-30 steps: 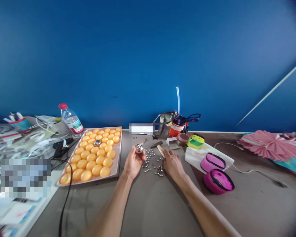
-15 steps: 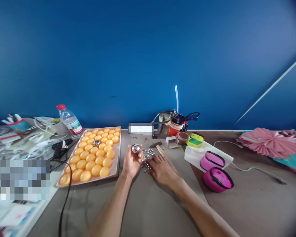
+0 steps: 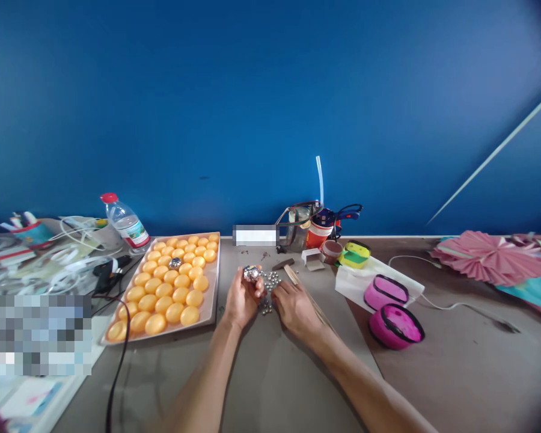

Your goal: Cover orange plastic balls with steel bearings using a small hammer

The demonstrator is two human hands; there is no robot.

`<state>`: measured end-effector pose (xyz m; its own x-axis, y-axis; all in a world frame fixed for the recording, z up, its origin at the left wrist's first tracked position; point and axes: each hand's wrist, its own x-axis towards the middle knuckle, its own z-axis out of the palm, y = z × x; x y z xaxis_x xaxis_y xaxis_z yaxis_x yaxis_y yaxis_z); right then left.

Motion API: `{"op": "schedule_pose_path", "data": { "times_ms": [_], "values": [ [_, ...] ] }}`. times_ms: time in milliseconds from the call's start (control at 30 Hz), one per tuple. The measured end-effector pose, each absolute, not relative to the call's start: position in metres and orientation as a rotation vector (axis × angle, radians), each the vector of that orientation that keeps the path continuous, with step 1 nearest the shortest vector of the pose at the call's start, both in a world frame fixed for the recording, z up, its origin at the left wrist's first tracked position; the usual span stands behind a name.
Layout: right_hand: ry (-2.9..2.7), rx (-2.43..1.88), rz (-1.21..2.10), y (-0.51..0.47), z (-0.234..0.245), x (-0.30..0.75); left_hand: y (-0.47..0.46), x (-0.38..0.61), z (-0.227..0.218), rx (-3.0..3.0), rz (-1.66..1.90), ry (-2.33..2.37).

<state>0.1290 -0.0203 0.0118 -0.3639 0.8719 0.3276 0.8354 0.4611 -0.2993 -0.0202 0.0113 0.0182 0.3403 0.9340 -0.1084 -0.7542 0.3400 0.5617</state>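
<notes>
My left hand [image 3: 244, 296] is closed around a shiny silver ball [image 3: 252, 274] that looks covered in small beads. Loose silver beads [image 3: 271, 279] lie in a pile on the grey mat between my hands. At the pile's right edge is my right hand [image 3: 294, 305], its fingertips drawn together over the mat; what they pinch, if anything, is too small to see. Thin wooden sticks [image 3: 292, 275] lie partly under that hand. To the left, a white tray [image 3: 213, 293] holds orange balls [image 3: 175, 312] in rows, with one silver-covered ball [image 3: 175, 263] among them.
A water bottle [image 3: 128, 227] stands behind the tray, near tangled cables. A black cable [image 3: 123, 355] crosses the tray's front left corner. Toward the back are a red cup [image 3: 318, 235] and a small white box [image 3: 314, 259]. Pink cases [image 3: 397, 326] and a pink paper fan [image 3: 493, 263] sit right.
My right hand's fingers have drawn together and pulled in slightly from the bead pile. My left hand still holds the silver ball, tilted a little. The view has shifted slightly.
</notes>
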Motion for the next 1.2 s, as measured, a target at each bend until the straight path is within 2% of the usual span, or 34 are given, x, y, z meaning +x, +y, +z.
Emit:
{"op": "schedule_pose_path", "data": {
  "times_ms": [433, 933, 1200],
  "values": [
    [-1.763, -1.405, 0.643, -0.02, 0.009, 0.127, 0.013, -0.021, 0.016, 0.419, 1.115, 0.422],
    [-1.452, -1.433, 0.878, -0.013, 0.013, 0.129, 0.012, -0.019, 0.012, 0.399, 1.094, 0.4],
    [-1.331, -1.414, 0.983, -0.007, -0.002, 0.131, 0.011, -0.02, 0.014, 0.446, 1.153, 0.45]
  ]
}}
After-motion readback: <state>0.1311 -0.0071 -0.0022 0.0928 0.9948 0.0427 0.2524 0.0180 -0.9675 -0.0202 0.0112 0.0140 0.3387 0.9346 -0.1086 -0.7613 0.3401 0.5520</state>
